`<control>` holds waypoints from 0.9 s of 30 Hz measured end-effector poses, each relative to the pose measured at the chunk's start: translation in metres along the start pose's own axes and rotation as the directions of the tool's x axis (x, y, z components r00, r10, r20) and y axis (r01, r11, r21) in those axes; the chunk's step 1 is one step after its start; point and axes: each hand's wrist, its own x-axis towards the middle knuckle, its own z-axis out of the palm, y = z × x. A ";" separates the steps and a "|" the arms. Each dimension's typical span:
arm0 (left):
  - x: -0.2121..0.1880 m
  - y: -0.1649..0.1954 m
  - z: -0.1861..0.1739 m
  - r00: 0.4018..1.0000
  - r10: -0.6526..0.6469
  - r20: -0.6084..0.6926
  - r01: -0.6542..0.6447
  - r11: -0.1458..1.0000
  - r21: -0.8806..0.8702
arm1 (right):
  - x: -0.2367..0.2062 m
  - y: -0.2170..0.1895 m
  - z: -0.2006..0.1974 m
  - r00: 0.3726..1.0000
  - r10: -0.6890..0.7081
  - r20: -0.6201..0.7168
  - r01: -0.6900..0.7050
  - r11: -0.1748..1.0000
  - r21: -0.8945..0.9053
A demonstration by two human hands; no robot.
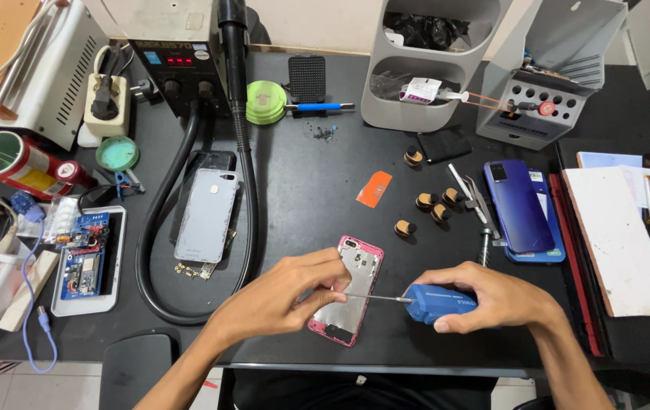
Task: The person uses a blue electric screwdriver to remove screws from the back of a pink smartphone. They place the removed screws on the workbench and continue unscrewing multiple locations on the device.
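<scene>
The right hand [484, 298] grips a blue screwdriver [435, 301]; the left hand [283, 298] fingers pinch its shaft over the pink phone frame [349, 288].

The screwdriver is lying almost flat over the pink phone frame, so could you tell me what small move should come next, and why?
Probably tilt the blue screwdriver up in the right hand: its tip sits by the left hand fingertips on the pink phone frame, the shaft nearly flat.

Both forearms are bare, with no sleeves in view. The left hand [275, 300] and right hand [492, 298] wear no gloves, rings or watch.
</scene>
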 end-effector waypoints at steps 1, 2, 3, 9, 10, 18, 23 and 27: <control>0.000 0.001 -0.001 1.000 0.026 -0.003 -0.026 1.000 -0.001 | 0.000 0.000 0.000 1.000 0.006 0.002 -0.006 1.000 0.012; -0.001 0.002 -0.001 0.999 0.051 -0.006 -0.051 0.999 -0.004 | -0.001 -0.001 0.000 1.000 0.011 0.005 -0.012 1.000 0.024; -0.002 0.003 -0.001 0.999 0.041 0.004 -0.041 0.999 -0.003 | -0.002 -0.001 0.001 1.000 0.018 0.008 -0.018 0.999 0.038; -0.004 0.006 -0.005 0.998 0.056 0.021 -0.056 0.998 0.005 | -0.006 -0.009 0.002 1.000 0.019 0.001 -0.019 1.000 0.000; -0.005 0.008 -0.006 0.998 0.056 0.024 -0.056 0.998 -0.007 | -0.007 -0.011 0.003 1.000 0.010 0.003 -0.010 1.000 0.007; -0.008 0.012 -0.008 0.997 0.058 0.053 -0.054 0.995 -0.086 | -0.014 -0.023 0.003 0.999 -0.034 -0.002 0.034 0.999 0.017; -0.008 0.004 -0.009 0.993 0.100 0.062 -0.095 0.992 -0.084 | -0.012 -0.014 0.004 0.998 -0.053 -0.016 0.053 0.999 -0.006; -0.024 0.006 -0.040 0.976 0.174 -0.133 -0.182 0.982 -0.051 | -0.023 0.005 -0.010 0.995 -0.065 -0.077 0.065 0.998 -0.005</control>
